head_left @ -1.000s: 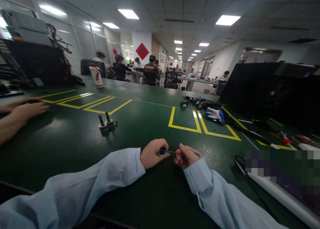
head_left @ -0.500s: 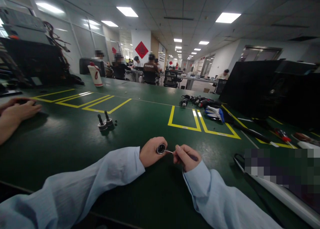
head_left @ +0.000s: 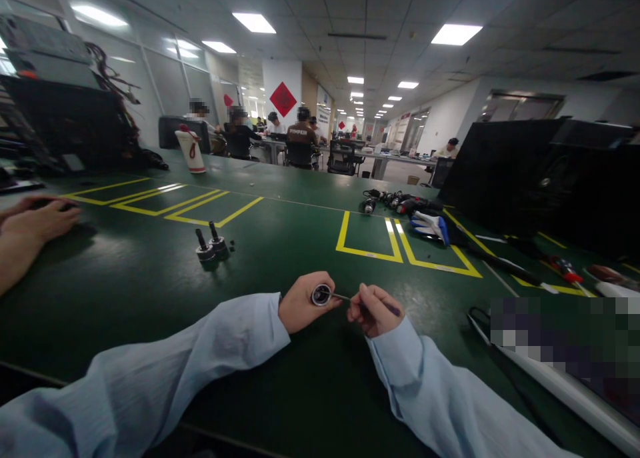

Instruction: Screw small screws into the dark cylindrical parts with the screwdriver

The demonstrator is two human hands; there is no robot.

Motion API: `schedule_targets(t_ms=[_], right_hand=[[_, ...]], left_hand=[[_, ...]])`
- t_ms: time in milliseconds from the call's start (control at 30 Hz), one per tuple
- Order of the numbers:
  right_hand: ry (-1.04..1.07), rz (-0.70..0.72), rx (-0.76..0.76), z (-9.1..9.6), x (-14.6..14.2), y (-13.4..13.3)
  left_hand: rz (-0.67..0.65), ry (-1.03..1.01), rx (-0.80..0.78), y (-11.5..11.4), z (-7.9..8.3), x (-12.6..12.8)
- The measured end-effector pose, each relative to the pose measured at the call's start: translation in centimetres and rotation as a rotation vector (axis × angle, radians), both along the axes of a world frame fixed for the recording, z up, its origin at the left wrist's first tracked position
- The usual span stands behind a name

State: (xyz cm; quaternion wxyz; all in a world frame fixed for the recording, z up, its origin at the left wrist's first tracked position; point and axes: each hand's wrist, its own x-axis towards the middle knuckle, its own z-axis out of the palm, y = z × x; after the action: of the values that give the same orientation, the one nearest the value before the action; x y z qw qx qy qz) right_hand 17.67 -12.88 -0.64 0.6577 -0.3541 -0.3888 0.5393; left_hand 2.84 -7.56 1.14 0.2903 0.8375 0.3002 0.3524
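While the left hand (head_left: 303, 306) is closed around a round-mouthed cylindrical part (head_left: 321, 295) over the green table (head_left: 280, 391), the right hand (head_left: 374, 309) pinches a slim tool (head_left: 342, 297) whose shaft extends to that part's open end, two stemmed metal pieces (head_left: 217, 246) stand farther off to the left, and a white cup (head_left: 192, 155) stands beyond them.

Silver-rimmed round part (head_left: 321, 299), slim tool (head_left: 342, 297) across rim

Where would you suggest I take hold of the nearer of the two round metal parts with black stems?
Probably by its black stem, from above and the left: it points upward, slimmer than the wide base, while the other part crowds its right.
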Motion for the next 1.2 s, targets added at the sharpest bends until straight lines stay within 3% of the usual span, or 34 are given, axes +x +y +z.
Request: schedule_targets(t_ms=[333,433,600,800,867,1067,1200], right_hand=[[-0.6,-0.22,0.283,1.3,-0.3,-1.8],[-0.52,-0.169,0.182,1.1,-0.3,-1.5],[-0.134,0.016,-0.089,0.4,0.1,-0.2],[0.092,0.053,-0.098,0.2,-0.2,0.0],[0.06,0.023,-0.063,0.3,-0.3,-0.2],[-0.349,-0.165,0.122,0.7,-0.2,-1.2],[-0.501,-0.214,0.242,1.3,0.1,-1.8]], left_hand=[[0.014,0.036,0.05,-0.1,0.0,-0.1],[0.018,0.086,0.087,-0.1,0.0,-0.2],[0.009,0.12,0.102,-0.3,0.3,-0.1],[0.023,0.049,0.039,-0.1,0.1,0.0],[0.017,0.025,0.023,-0.1,0.0,-0.1],[0.028,-0.034,-0.01,-0.2,0.2,-0.1],[0.031,-0.094,-0.042,-0.3,0.4,-0.1]])
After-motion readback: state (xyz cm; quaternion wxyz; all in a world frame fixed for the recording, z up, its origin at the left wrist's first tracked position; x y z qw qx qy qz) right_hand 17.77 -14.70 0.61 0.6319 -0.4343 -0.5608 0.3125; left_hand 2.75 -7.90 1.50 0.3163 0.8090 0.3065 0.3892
